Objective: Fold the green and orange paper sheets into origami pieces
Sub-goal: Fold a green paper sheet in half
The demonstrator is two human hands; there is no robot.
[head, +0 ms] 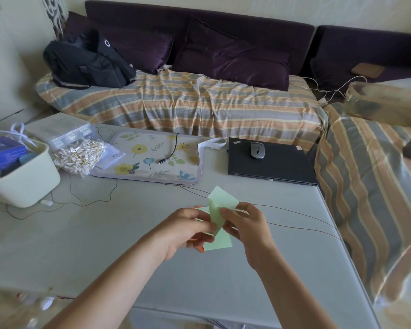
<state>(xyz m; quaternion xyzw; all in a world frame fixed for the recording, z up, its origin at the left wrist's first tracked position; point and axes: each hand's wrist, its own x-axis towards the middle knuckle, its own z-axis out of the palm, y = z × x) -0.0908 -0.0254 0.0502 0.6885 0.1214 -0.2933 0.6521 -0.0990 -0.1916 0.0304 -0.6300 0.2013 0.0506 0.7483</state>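
Both hands' curled fingers [214,225] pinch the green paper [221,210].

Table [105,233]: basket [26,181] far left, mat [152,160] behind centre, laptop [271,162] right of mat, mouse [257,150] on laptop. Sofa [188,103] behind table, bag [88,60] on it.

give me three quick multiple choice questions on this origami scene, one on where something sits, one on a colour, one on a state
1. Where is the computer mouse?
A. on the closed laptop
B. in the white bin
C. on the floral mat

2. What colour is the paper held uppermost?
A. blue
B. light green
C. pink

3. The laptop is:
A. open
B. closed
C. standing on edge

Answers:
1 A, the computer mouse rests on the laptop lid.
2 B, both hands pinch the green paper.
3 B, its lid lies flat.
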